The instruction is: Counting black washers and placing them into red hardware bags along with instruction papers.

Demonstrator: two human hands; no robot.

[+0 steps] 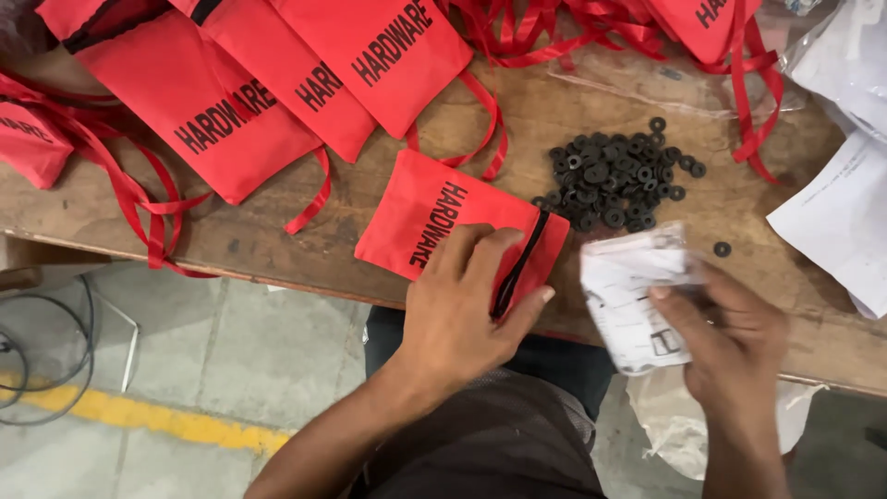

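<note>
Held small red cloth pouch (462, 236) open with left hand (462, 310); pinched folded white paper (633, 296) in right hand (730, 346), beside pouch. Paper probably needed sliding in.

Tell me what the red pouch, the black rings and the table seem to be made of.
Red pouch under the left hand: looks like thin woven fabric, matte, creased, with a black zip edge.
Black rings: likely rubber washers, dull and unreflective, though plastic is possible.
Table: bare wood, with visible grain and a worn, scuffed surface.
</note>
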